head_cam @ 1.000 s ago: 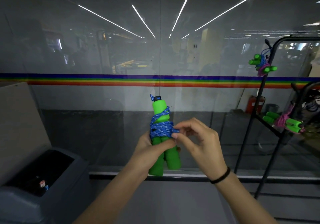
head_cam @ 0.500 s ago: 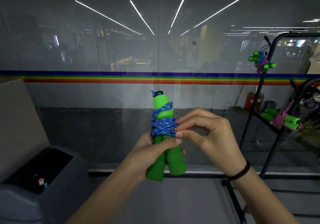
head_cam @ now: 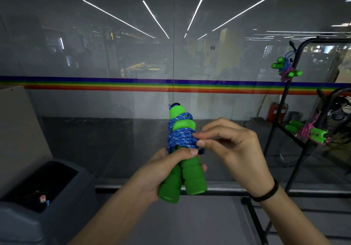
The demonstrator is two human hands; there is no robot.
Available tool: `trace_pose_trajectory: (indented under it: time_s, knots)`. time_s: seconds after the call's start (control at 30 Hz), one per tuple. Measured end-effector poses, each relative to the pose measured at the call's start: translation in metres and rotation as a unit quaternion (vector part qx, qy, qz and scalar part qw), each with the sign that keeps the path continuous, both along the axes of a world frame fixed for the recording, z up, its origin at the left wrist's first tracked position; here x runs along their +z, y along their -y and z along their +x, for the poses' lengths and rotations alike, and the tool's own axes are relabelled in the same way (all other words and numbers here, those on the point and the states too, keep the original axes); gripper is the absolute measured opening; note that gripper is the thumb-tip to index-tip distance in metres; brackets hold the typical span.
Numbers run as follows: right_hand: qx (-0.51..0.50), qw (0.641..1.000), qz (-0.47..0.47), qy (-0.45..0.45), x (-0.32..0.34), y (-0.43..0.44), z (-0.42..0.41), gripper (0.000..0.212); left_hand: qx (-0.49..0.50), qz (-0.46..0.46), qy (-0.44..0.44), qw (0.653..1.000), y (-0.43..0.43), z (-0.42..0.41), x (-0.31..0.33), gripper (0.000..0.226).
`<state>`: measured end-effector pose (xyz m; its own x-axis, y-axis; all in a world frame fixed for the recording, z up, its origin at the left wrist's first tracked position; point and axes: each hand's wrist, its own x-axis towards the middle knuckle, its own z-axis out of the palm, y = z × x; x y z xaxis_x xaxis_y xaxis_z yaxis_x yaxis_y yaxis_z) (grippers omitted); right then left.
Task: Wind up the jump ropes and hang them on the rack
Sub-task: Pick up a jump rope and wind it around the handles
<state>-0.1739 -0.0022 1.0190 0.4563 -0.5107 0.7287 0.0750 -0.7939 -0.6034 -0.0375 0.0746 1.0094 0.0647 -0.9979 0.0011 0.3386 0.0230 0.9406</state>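
The left hand [head_cam: 161, 172] grips the two green handles [head_cam: 191, 176] of the jump rope upright in mid-air left of the rack [head_cam: 281, 111], while the right hand [head_cam: 235, 148] pinches the wound blue cord [head_cam: 180, 138] with thumb and forefinger.

wide head cam, facing forward and down, left hand [head_cam: 161, 170], right hand [head_cam: 235, 149], rope [head_cam: 182, 140] up close, glass wall [head_cam: 95, 55] ahead, rack [head_cam: 279, 111] at right

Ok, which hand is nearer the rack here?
Right. The right hand pinches the cord, on the side toward the rack at far right. The left hand grips the handles further left.
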Motion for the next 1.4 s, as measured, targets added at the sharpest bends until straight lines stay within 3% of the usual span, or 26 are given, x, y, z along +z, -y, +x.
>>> trace_pose_trajectory:
  time_s: [0.23,0.33,0.43,0.53,0.7,0.97,1.2,1.4]
  knots:
    - [-0.012,0.998,-0.062,-0.013,0.003,-0.004,-0.002,0.007,0.000,-0.014,0.020,1.000,-0.002,-0.001,0.000,0.033]
    - [-0.038,0.996,-0.082,-0.011,0.003,-0.006,-0.001,0.006,0.009,-0.034,0.052,0.998,0.000,-0.001,0.000,0.024]
    - [-0.041,0.998,-0.044,-0.035,0.007,-0.008,-0.001,0.015,0.026,-0.041,0.096,0.994,-0.001,0.002,-0.003,0.013]
    - [-0.051,0.994,-0.029,-0.089,0.011,-0.006,0.000,0.023,0.039,-0.041,0.148,0.987,-0.001,0.006,-0.006,0.023]
    - [-0.077,0.990,-0.058,-0.107,0.008,-0.002,0.005,0.018,0.083,-0.054,0.198,0.975,0.001,0.009,-0.006,0.032]
    - [-0.073,0.957,-0.167,-0.226,-0.003,0.008,0.006,0.017,0.049,-0.010,0.211,0.976,0.002,0.017,-0.010,0.020]
    - [-0.050,0.949,-0.182,-0.251,-0.006,0.014,0.006,0.016,0.057,0.006,0.240,0.969,0.001,0.024,-0.012,0.048]
    - [-0.080,0.945,-0.222,-0.226,-0.010,0.014,0.006,0.013,0.020,0.043,0.204,0.978,0.003,0.022,-0.010,0.024]
